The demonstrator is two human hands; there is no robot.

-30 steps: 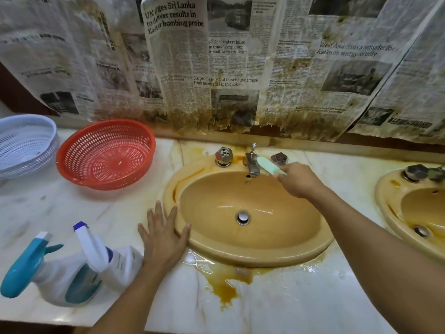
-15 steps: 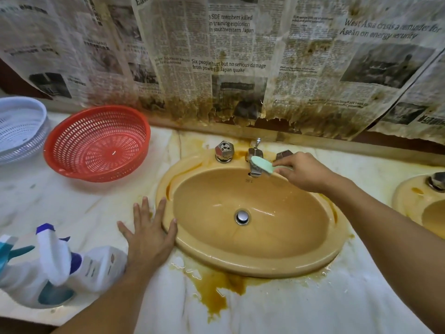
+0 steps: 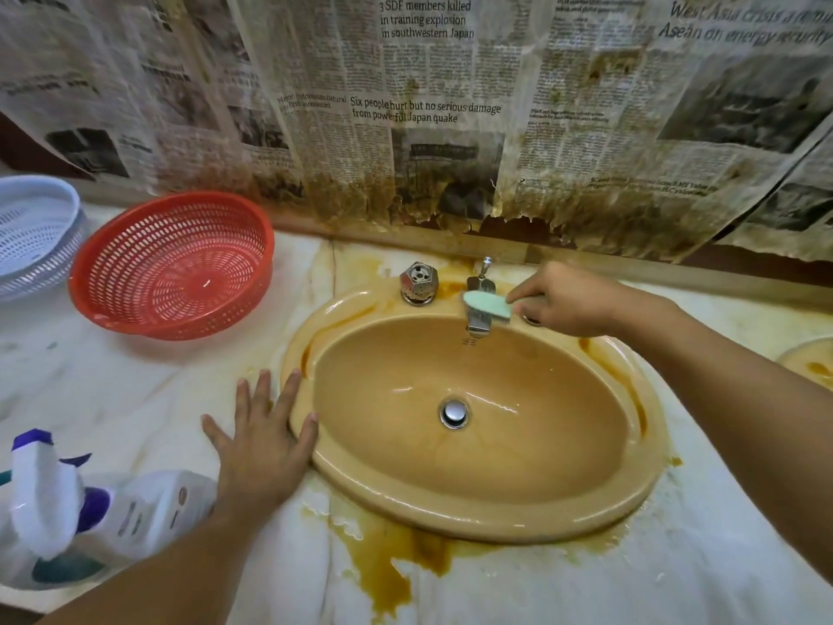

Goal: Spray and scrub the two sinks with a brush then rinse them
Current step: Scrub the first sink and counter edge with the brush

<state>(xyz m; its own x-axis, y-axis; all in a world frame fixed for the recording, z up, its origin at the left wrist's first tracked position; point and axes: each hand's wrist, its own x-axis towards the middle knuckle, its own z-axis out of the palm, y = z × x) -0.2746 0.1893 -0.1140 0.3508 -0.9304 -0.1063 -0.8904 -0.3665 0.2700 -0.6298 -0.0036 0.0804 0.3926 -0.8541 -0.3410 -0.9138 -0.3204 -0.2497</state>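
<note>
1. Head view: the right hand (image 3: 572, 300) is pinching the green brush (image 3: 487, 305) by one end, fingers curled, and is holding its bristles against the tap (image 3: 477, 327) at the back of the tan sink (image 3: 473, 516).
2. Over the last second the brush has been sliding left, from beside the tap onto its spout. Scrubbing is probably moving on to the fittings.
3. The left hand (image 3: 261, 448) is still lying flat on the counter (image 3: 135, 399), fingers spread, fingertips touching the sink's rim.
4. A spray bottle (image 3: 148, 507) is lying beside the left wrist. Only the edge of the second sink (image 3: 811, 363) is showing, far right, likely still waiting.
</note>
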